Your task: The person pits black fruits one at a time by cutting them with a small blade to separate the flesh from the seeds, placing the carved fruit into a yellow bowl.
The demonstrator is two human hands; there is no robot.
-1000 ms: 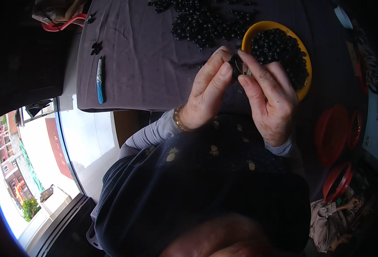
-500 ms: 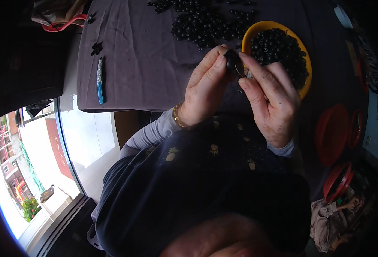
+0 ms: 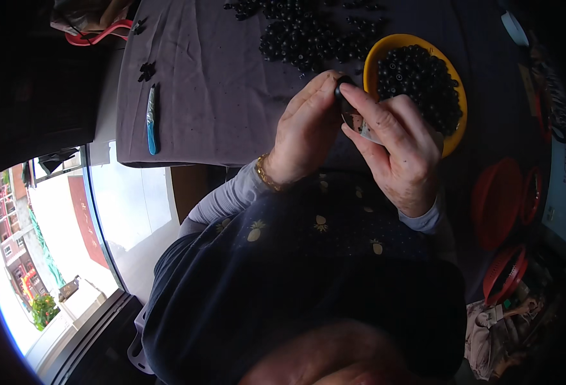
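We look down on two bare hands meeting above a purple-grey cloth (image 3: 199,96). The left hand (image 3: 305,128) pinches a small rounded black piece (image 3: 342,83) at its fingertips, between thumb and fingers. The right hand (image 3: 401,151) grips a thin, shiny piece (image 3: 355,120), too unclear for us to identify, while its index finger reaches the black piece. Just beyond the right hand, a yellow bowl (image 3: 371,70) holds black beads (image 3: 424,77). Farther ahead of the left hand we see a loose bead heap (image 3: 295,38); well to its left lies a slim blue-and-silver tool (image 3: 152,131).
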